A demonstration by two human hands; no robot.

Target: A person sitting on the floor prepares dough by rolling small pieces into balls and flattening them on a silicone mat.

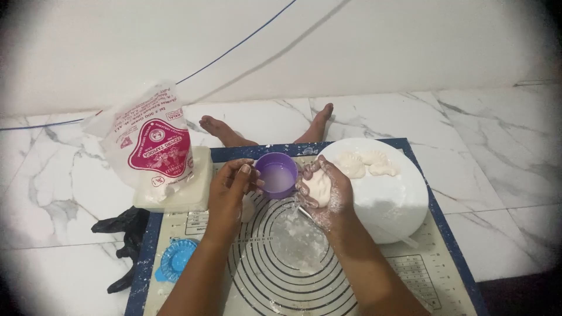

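My right hand [331,196], dusted with flour, cups a folded round of white dough [318,187] in its palm. My left hand [232,186] hovers just left of a small purple cup [277,174] of cloudy liquid, its fingertips at the cup's rim. Both hands are above a baking mat [281,275] printed with concentric circles and dusted with flour. A white plate [386,199] to the right carries two or three shaped dumplings [367,164] at its far edge.
A plastic flour bag [153,146] with a red label stands on a white box [181,193] at the mat's left corner. A blue dumpling press [174,262] lies on the mat's left edge, black gloves [126,234] on the marble floor beside it. My bare feet [263,130] rest beyond the mat.
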